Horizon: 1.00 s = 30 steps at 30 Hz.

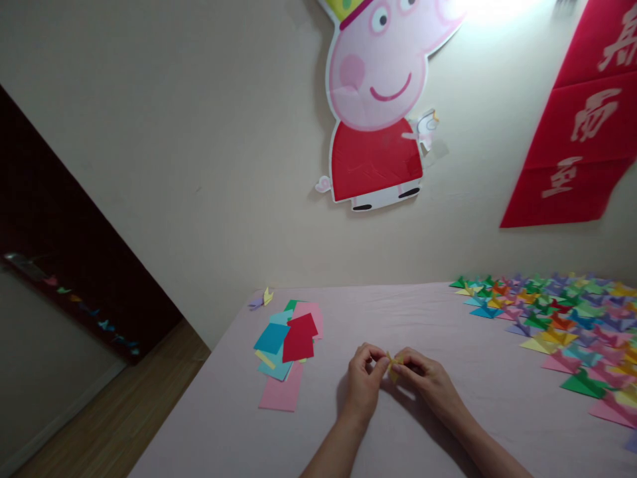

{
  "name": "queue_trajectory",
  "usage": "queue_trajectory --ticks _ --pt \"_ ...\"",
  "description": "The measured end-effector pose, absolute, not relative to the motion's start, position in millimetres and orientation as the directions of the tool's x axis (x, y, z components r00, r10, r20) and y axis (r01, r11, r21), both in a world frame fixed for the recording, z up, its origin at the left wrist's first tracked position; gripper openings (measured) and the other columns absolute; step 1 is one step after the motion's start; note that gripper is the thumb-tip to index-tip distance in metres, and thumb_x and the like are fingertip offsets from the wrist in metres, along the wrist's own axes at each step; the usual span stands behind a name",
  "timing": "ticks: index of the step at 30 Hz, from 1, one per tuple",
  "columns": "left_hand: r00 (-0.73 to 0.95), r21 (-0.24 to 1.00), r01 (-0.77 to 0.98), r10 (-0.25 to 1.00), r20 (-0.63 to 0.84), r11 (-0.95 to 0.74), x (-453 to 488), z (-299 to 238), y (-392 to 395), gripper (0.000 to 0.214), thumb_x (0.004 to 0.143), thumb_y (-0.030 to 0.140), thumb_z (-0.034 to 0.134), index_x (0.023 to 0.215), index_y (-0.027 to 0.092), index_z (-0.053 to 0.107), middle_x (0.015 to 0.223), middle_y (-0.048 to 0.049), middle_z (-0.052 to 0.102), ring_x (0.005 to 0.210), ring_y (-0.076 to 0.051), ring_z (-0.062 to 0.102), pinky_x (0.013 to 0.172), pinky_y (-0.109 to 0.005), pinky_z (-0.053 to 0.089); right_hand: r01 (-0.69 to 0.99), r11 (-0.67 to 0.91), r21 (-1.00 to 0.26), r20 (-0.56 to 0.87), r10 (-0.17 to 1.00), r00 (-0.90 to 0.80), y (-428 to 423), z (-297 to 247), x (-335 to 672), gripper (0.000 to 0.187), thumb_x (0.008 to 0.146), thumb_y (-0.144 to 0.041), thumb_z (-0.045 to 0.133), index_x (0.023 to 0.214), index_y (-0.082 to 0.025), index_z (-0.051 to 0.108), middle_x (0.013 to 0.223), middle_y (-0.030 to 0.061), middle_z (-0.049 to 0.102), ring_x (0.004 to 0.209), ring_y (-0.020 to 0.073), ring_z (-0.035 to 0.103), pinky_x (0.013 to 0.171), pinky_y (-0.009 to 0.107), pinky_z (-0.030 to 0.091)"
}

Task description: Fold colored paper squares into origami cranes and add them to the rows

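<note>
A small piece of folded yellow paper (393,369) is pinched between my two hands over the pink-covered table (378,438). My left hand (365,373) grips its left side with thumb and fingertips. From the other side my right hand (421,372) holds it, thumb and fingers pressed together. Fingers cover much of the paper, so its exact folds are hard to make out. Left of my hands lies a loose pile of coloured paper sheets, with a red sheet (299,338), a blue sheet (271,338) and a pink sheet (281,392) showing.
Rows of folded paper cranes (562,322) in many colours cover the table's right side. Two folded pieces, one yellow (268,296) and one purple (256,303), sit at the back left corner. A cartoon pig cutout (377,156) and a red banner (572,133) hang on the wall.
</note>
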State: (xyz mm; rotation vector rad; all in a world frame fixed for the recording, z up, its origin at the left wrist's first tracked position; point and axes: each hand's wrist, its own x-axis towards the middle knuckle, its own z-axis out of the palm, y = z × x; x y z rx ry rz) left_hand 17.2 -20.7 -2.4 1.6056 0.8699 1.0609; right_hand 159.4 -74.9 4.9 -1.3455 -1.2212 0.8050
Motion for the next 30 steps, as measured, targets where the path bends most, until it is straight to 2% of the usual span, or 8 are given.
queue_trajectory --ticks 9,18,22,27,30 --pt "0.382 0.976 0.028 0.905 0.188 -0.214 19.4 -4.0 -21.7 0.017 0.085 0.034 0.061 0.077 0.019 0.061 0.077 -0.0004 0.06 0.074 -0.016 0.054 0.069 -0.027 0.043 0.126 0.109 -0.986 0.134 0.969 0.209 -75.0 4.1 157.1 0.042 0.077 -0.058 0.067 0.063 -0.019 0.061 0.062 -0.0002 0.056 0.061 0.016 0.049 0.058 0.029 0.04" --pt "0.391 0.945 0.197 0.905 0.17 -0.263 17.9 4.0 -30.5 0.016 0.087 0.035 0.063 0.079 0.021 0.063 0.08 0.0014 0.061 0.072 -0.015 0.052 0.067 -0.026 0.04 0.184 0.107 -0.977 0.155 0.949 0.275 -76.0 3.4 155.6 0.047 0.078 -0.064 0.061 0.064 -0.02 0.055 0.061 -0.0023 0.05 0.06 0.0145 0.045 0.056 0.027 0.039" --pt "0.393 0.927 0.201 0.893 0.219 -0.316 17.9 9.6 -33.8 0.014 0.089 0.027 0.059 0.076 0.021 0.059 0.081 0.0009 0.059 0.078 -0.016 0.053 0.068 -0.026 0.038 0.134 0.085 -0.987 0.122 0.947 0.298 -75.2 5.4 156.8 0.049 0.072 -0.065 0.066 0.059 -0.019 0.055 0.058 -0.0029 0.049 0.057 0.0136 0.043 0.054 0.027 0.038" --pt "0.38 0.86 0.189 0.843 0.381 -0.474 18.0 10.8 -34.6 0.015 0.091 0.024 0.056 0.076 0.021 0.055 0.082 -0.0001 0.059 0.083 -0.018 0.053 0.072 -0.028 0.038 0.063 0.047 -0.997 0.064 0.953 0.296 -73.2 7.2 157.9 0.049 0.066 -0.065 0.072 0.059 -0.018 0.062 0.059 -0.0006 0.055 0.059 0.0154 0.047 0.057 0.029 0.039" --pt "0.36 0.858 0.203 0.851 0.383 -0.472 18.0 8.4 -32.7 0.014 0.09 0.022 0.056 0.076 0.021 0.054 0.082 0.0001 0.059 0.083 -0.018 0.053 0.075 -0.028 0.039 0.055 0.061 -0.997 0.075 0.95 0.302 -73.2 7.9 158.5 0.047 0.067 -0.064 0.072 0.06 -0.018 0.063 0.059 -0.0009 0.055 0.059 0.0154 0.047 0.057 0.029 0.04"
